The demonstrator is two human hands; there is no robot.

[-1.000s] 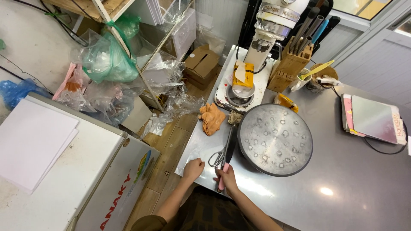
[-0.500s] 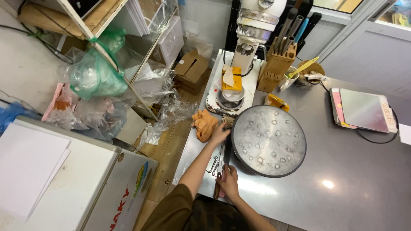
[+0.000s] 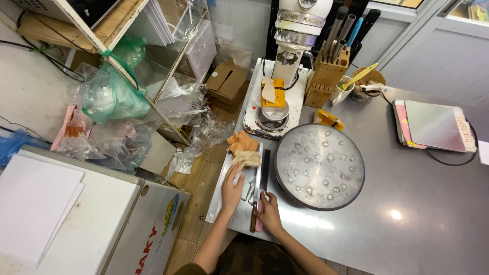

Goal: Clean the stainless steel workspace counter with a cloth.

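My left hand [image 3: 232, 189] reaches forward over a long white tray [image 3: 220, 196] at the counter's left edge, its fingertips gripping the near end of a crumpled orange and beige cloth [image 3: 242, 147]. My right hand [image 3: 268, 211] rests on the handles of long knives lying lengthwise on the tray, fingers curled over a pink-handled knife [image 3: 258, 224]. A dark-handled knife [image 3: 253, 216] lies beside it, its blade [image 3: 257, 170] pointing away from me. A pair of scissors [image 3: 248, 189] lies between my two hands.
A round dimpled metal plate [image 3: 319, 165] sits just right of the tray on the steel counter [image 3: 407, 224]. Behind stand a white machine [image 3: 285, 56], a wooden knife block [image 3: 326, 76], a cup with a spatula [image 3: 351, 84] and a yellow packet [image 3: 328, 120]. Flat pads [image 3: 435, 127] lie far right. Plastic bags [image 3: 114, 99] crowd the floor left.
My left hand went from the tray's near end out to the cloth, then drew back a little with the cloth's near end. My right hand stayed on the knife handles.
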